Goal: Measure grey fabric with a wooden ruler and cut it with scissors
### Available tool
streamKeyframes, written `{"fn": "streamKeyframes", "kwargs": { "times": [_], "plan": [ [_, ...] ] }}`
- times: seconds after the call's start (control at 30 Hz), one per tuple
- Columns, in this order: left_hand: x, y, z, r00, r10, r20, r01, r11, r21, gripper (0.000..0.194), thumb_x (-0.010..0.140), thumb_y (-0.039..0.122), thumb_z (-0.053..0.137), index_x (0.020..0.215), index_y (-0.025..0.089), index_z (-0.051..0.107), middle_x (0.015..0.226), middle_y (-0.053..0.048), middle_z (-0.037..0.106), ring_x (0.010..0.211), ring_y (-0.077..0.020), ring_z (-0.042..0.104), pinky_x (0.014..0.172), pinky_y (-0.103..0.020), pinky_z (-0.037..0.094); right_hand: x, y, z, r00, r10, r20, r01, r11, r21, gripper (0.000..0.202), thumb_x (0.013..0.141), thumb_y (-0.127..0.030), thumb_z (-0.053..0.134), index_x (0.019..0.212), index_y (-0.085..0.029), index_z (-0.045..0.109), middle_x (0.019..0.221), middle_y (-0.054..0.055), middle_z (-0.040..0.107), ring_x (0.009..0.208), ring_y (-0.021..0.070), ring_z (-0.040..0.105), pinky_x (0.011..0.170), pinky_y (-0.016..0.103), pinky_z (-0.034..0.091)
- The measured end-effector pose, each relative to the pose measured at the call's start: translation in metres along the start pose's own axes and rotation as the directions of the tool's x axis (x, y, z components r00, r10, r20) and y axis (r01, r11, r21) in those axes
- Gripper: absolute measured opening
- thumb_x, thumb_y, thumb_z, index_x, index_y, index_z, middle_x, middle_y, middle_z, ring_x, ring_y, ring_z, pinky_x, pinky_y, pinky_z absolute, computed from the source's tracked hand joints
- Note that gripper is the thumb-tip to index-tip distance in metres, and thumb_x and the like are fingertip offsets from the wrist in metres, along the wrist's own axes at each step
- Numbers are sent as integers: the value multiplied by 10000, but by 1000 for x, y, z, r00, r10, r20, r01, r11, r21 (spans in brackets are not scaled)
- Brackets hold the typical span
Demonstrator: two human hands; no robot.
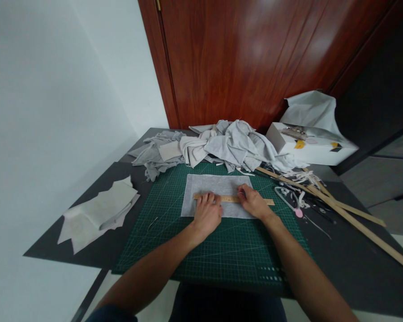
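Note:
A piece of grey fabric (208,182) lies flat on the green cutting mat (221,255). Across it runs a wooden ruler (229,198), roughly level from left to right. My left hand (208,212) rests on the ruler's left part, pressing it against the fabric with fingers slightly apart. Over the ruler's right half is my right hand (253,201), its thumb and fingers pinched together just above the ruler's edge. What the pinch holds, if anything, is too small to make out.
Crumpled grey and cream cloth (235,143) is heaped behind the mat. Folded pale fabric (100,210) lies left. At right are a white box (309,145), long wooden strips (356,219), a pink-tipped tool (298,212) and tangled cords. A small thin item (152,222) sits on the mat.

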State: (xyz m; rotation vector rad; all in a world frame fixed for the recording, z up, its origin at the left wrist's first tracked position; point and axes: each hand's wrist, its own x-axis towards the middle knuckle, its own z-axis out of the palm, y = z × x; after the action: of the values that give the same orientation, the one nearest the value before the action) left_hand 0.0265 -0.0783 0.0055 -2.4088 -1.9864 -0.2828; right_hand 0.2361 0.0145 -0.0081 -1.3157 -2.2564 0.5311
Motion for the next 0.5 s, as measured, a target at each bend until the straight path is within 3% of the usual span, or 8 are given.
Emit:
{"fn": "streamKeyframes", "kwargs": {
  "times": [0.23,0.37,0.5],
  "plan": [
    [3,-3,-4,1000,-5,5,5,1000,27,400,1041,348,512,1369,144,618,1422,-174,603,1342,-364,483,1110,-517,406,-7,11,-2,1000,-2,-14,2,1000,-18,136,968,-148,489,1042,-208,586,1006,87,731,947,217,703,903,304,506],
    [2,-2,-6,1000,-1,-12,1,999,47,391,1035,339,531,1354,140,637,1400,-169,618,1312,-362,505,1114,-513,405,-9,13,-2,995,10,-97,-15,999,-48,143,945,-116,511,1022,-201,597,985,99,718,967,246,677,913,347,508],
    [3,-1,-12,1000,13,5,-13,999,37,321,1041,330,528,1265,170,692,1250,-151,687,1207,-352,575,1023,-506,468,-13,5,-3,990,-14,-140,2,996,-84,156,948,-94,500,1018,-186,605,930,119,692,924,271,638,862,375,503]
  ]
}}
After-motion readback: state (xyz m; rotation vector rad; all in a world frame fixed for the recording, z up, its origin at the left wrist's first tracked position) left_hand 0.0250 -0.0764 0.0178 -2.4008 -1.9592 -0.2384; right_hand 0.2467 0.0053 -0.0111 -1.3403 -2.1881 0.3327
